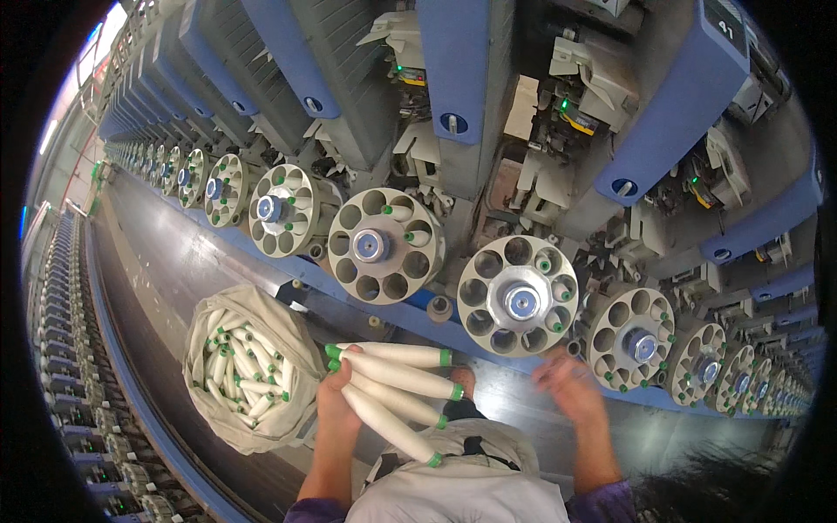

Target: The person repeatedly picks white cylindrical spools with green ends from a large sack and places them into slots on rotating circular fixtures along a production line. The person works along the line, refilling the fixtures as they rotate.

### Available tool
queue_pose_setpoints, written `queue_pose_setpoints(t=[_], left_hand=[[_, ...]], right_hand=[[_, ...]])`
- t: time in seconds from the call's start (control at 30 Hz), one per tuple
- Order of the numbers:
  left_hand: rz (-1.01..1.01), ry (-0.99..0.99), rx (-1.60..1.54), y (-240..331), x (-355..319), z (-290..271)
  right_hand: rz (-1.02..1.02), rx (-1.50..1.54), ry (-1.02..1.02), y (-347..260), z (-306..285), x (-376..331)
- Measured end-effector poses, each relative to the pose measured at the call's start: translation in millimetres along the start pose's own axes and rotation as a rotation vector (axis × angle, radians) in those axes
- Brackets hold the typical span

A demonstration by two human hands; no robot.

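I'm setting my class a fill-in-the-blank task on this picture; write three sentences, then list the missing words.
1. The person's left hand grips several long white yarn bobbins whose tips are coloured ____.
2. In the picture, an open cream cloth sack of bobbins is on the ____ side of that hand.
3. Blurred near the round beige magazines with circular pockets is the person's ____ hand.

Missing words: green; left; right.

Two hands are visible: one left hand (336, 399) and one right hand (571, 385). The left holds four white bobbins (403, 377). One cloth sack (302, 362) contains too many jumbled bobbins (272, 364) to count. The magazine left of centre (395, 258) shows two green-tipped bobbins (418, 237); the magazine right of centre (496, 301) shows three.
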State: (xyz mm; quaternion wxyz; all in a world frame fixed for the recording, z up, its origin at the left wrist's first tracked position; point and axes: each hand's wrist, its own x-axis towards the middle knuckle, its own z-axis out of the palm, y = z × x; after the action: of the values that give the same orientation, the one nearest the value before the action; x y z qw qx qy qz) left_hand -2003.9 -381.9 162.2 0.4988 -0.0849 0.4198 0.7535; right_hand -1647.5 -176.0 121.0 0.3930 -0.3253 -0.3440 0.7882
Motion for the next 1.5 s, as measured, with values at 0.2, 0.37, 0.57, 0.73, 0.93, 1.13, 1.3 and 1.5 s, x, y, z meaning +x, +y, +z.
queue_pose_setpoints(t=[0.2,0.37,0.57,0.73,0.93,1.13,1.3,1.5], left_hand=[[0.009,-0.14,0.132,-3.1,-2.2,31.4],[0.07,-0.102,0.159,-0.9,-1.6,30.0],[0.119,-0.266,0.637,-62.3,20.0,47.8],[0.559,-0.716,1.414,-131.9,45.4,89.2],[-0.155,-0.344,0.449,-59.2,36.3,121.1],[-0.284,-0.16,0.187,27.7,46.0,104.3],[-0.125,-0.152,0.013,58.1,51.8,62.4],[-0.089,-0.165,-0.078,78.6,63.9,51.2]], right_hand=[[0.047,0.378,0.267,-12.9,9.1,67.9],[0.255,-0.691,-0.633,38.8,58.2,91.3],[-0.529,-1.51,0.024,4.6,19.2,126.4],[-0.567,-1.461,-0.025,-21.1,29.4,126.9],[0.053,-0.651,-0.45,-30.7,82.5,104.9],[0.427,-0.312,-0.743,28.3,99.7,62.4],[0.432,-0.42,-0.431,-25.6,-12.8,40.6],[-0.126,-0.633,0.309,-56.2,9.0,38.9]])
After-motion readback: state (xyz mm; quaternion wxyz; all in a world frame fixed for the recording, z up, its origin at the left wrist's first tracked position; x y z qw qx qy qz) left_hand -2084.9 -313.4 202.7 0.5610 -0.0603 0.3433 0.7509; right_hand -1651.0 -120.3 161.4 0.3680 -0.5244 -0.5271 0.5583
